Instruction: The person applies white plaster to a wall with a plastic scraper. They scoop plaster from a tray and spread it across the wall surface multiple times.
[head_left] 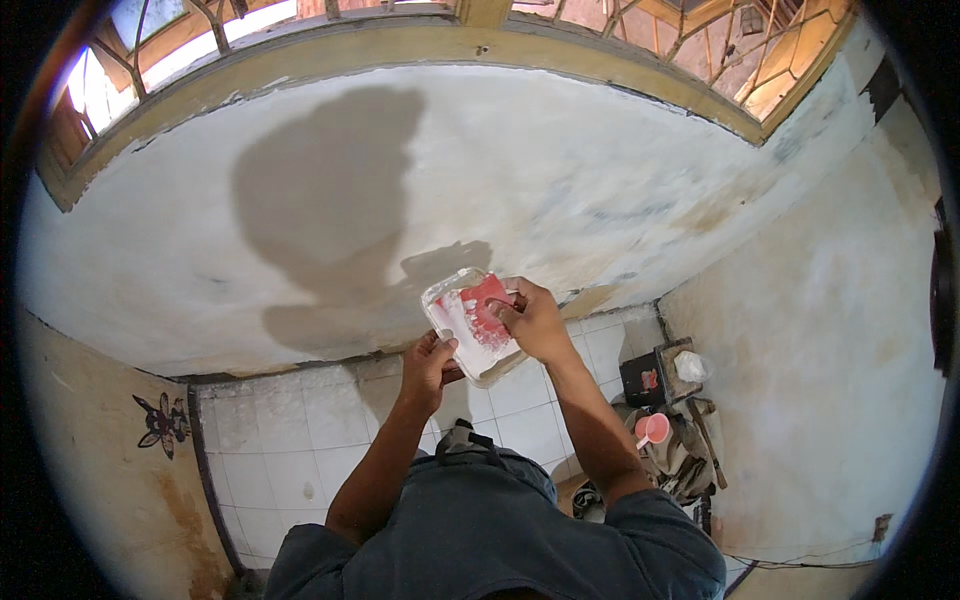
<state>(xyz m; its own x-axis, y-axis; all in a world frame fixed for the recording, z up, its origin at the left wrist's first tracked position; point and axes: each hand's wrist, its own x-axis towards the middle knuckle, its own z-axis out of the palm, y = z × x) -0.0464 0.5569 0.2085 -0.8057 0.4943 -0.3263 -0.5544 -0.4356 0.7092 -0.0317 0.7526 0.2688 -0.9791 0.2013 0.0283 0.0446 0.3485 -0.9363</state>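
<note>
My left hand [428, 370] grips the near left side of a shallow, pale rectangular tray [487, 380], its thumb over the rim. White paste [468, 338] coats the inside of this tray. Pinched in my right hand [537, 322] is a flat red putty spreader [484, 300], smeared with white along its lower part. The spreader lies over the tray, against or just above the paste; which of the two I cannot tell. Both hands are in front of my body, close to the patchy white wall [520, 170].
Above the wall runs a yellowish wooden window frame [400, 48] with metal bars. White floor tiles [290, 425] lie below. By the right-hand wall [800, 330] are a black box [643, 380], a white plastic bag [690, 366], a pink dipper [653, 429] and cluttered tools. A dark decoration [163, 424] hangs at left.
</note>
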